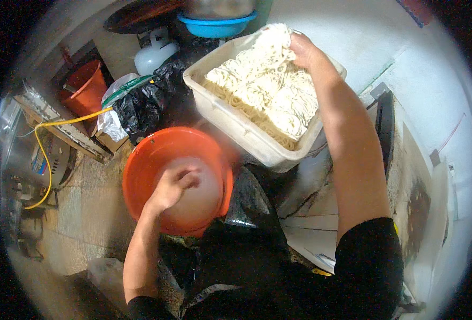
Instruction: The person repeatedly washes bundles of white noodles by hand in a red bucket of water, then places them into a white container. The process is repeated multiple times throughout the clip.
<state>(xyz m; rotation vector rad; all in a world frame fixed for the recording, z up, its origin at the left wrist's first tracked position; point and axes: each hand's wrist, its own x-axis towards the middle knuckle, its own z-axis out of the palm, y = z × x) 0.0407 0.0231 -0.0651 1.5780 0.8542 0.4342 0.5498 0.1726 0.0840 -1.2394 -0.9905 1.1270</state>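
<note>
Pale noodles lie in coiled bundles in a white plastic tub, with a darker, tan layer of noodles along the tub's near left side. At the tub's far right corner, my right hand grips some of the pale noodles. My left hand hangs over an orange plastic bucket of cloudy liquid; its fingers are curled and blurred, and whether they hold anything cannot be made out.
Black plastic bags lie behind the orange bucket. A blue basin and a white gas cylinder stand farther back. Another orange bucket and a yellow hose are at left. A white wall rises at right.
</note>
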